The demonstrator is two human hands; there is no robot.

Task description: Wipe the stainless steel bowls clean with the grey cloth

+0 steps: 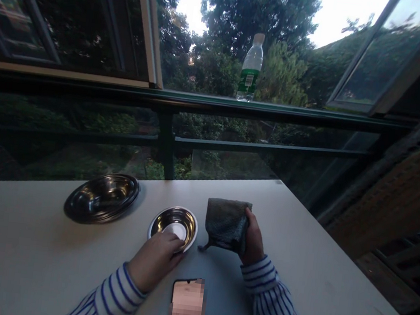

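Note:
My left hand (155, 260) grips the near rim of a small shiny steel bowl (174, 222) that sits on the white table (314, 270). Just to the right, my right hand (252, 241) holds a folded dark grey cloth (225, 222) by its right edge, with the cloth resting on or just above the tabletop. Both sleeves are white with blue stripes.
A stack of larger steel bowls (102, 198) sits at the left of the table. A phone (187, 306) lies at the near edge between my arms. A plastic water bottle (251, 68) stands on the dark window rail (201, 103) behind the table.

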